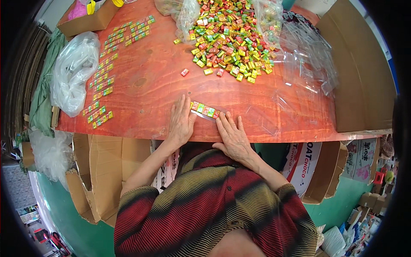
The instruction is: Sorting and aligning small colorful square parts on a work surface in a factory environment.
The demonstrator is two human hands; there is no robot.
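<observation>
Near the front edge of the red table, a short row of small red, green and yellow wrapped packs (205, 109) lies with a clear plastic strip (204, 115) along its near side. My left hand (180, 122) rests flat at the row's left end, its fingers stretched out and close together. At the right end, the fingertips of my right hand (233, 136) touch the last red pack; those fingers are extended and slightly apart. Neither hand is wrapped around anything. A single red pack (184, 72) lies farther back on the table.
A large heap of loose packs (231, 43) covers the back middle. Finished-looking rows (102, 84) line the left side, beside a clear plastic bag (76, 73). Clear plastic trays (306, 58) pile up by a tall cardboard box (357, 73) at right. Open cartons (107, 171) stand below the edge.
</observation>
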